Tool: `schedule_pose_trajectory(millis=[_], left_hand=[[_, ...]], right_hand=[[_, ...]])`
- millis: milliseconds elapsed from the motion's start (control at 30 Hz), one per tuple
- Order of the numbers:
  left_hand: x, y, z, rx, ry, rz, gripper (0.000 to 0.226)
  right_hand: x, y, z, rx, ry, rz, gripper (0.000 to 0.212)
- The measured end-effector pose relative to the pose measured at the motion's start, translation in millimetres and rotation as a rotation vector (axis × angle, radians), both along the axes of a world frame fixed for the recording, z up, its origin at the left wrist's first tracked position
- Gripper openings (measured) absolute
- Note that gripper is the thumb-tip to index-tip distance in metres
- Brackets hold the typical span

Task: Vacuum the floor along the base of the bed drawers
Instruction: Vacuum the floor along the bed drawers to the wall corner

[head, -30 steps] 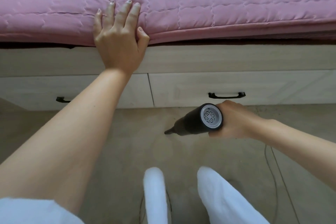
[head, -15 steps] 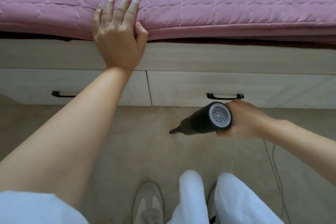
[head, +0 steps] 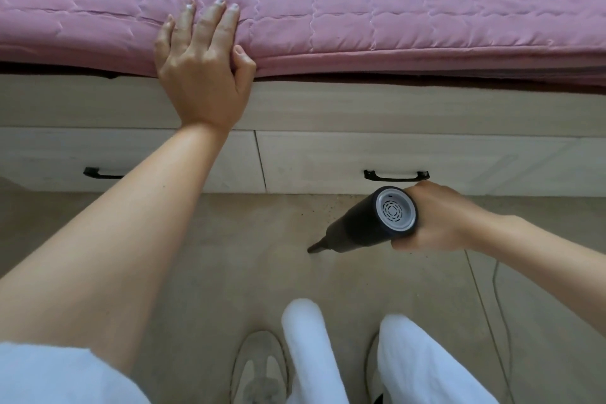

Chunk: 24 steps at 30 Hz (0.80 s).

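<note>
A: Item one, the tool?
B: Handheld vacuum (head: 370, 223), black barrel with a grey vented rear cap. The right hand (head: 436, 220) grips it, fingers wrapped round the body. Long axis slopes down and to the left, nozzle tip at the floor (head: 229, 256).

A: Item two, the work line?
B: The base of the right drawer (head: 459, 161) and left drawer (head: 59, 157), where the fronts meet the floor. It lies beyond the nozzle tip, which sits near that seam but not against it. Dark specks show on the floor close to the seam, just ahead of the vacuum.

A: Item three, the other hand?
B: Left hand (head: 203, 69), fingers straight and spread, pressing flat on the pink quilt (head: 393, 10) at the bed edge. It carries nothing; a brace, I judge. The right hand is much the nearer to the seam.

A: Room to move?
B: Open floor runs left and right along the drawers. A thin cable (head: 485, 305) lies on the floor to the right, and a black handle (head: 395, 176) sits just above the vacuum: both worth avoiding.
</note>
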State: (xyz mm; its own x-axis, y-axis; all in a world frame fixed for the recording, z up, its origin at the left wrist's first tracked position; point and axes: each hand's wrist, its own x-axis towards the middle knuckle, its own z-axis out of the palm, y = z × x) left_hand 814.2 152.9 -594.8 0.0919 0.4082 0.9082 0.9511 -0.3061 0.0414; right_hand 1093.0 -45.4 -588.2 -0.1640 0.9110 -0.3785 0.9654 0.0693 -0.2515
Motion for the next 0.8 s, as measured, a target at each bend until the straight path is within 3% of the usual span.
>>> schedule_pose_trajectory(millis=[300,800], left_hand=[[-1,1,0,-0.007,-0.003,-0.004,0.044],[-1,2,-1,0.011,0.005,0.001,0.044]], right_hand=[[3,-5,7,-0.093,-0.042,-0.027,0.027],[-39,0,-9,-0.065,0.129,0.011,0.02]])
